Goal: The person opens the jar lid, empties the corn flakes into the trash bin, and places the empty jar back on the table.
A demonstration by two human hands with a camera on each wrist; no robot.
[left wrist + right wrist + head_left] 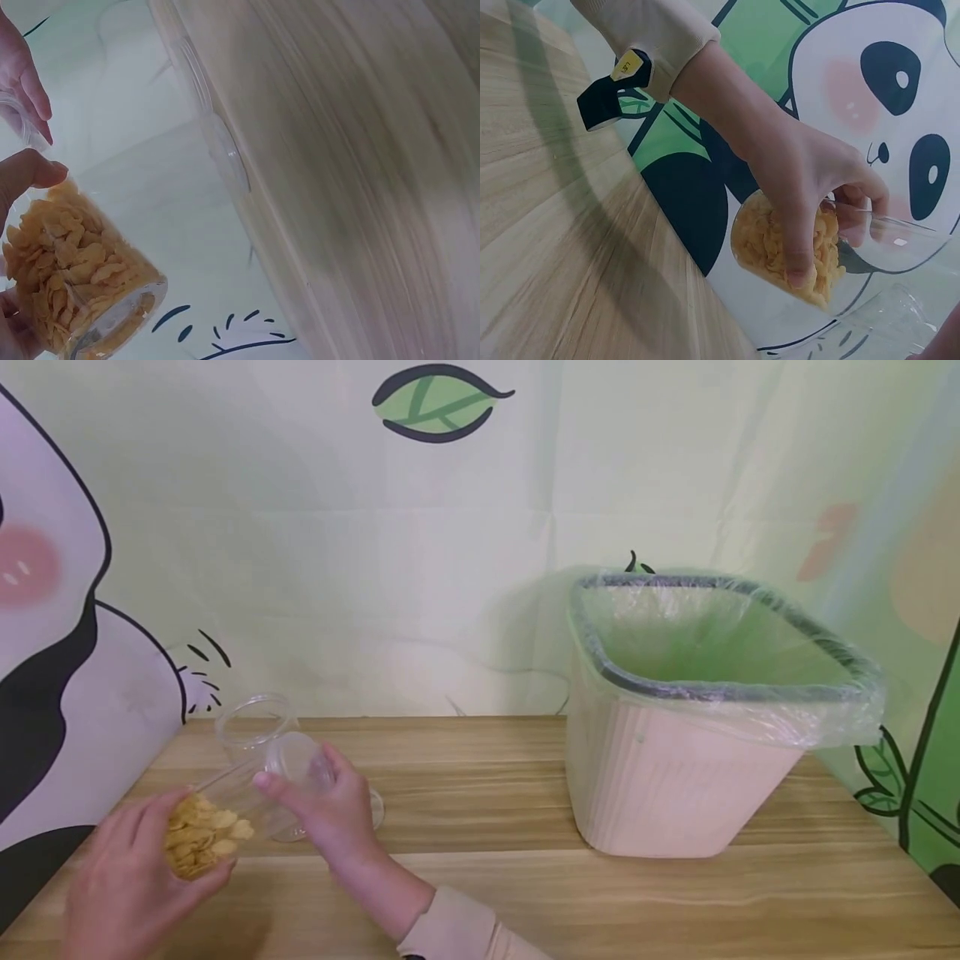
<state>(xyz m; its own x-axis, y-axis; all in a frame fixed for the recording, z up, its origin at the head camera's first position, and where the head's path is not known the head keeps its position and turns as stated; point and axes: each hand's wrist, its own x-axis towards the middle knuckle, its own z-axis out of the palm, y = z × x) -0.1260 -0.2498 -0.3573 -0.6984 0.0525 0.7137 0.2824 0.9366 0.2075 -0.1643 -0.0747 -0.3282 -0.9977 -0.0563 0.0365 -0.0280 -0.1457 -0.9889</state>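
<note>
Only one bit of text to report here, and it's tiny. In the right wrist view there's a small yellow label (pixel 627 65) with dark lettering on it, stuck on the black wrist-worn device (pixel 600 103) at the cuff of the beige sleeve (pixel 654 30), on the person's left arm. Best I can make out is a short word that looks like "LEFT", all caps. It sits at a slant and the letters are pretty soft, so don't hold me to every one. Nothing else readable in any of the three views.
</note>
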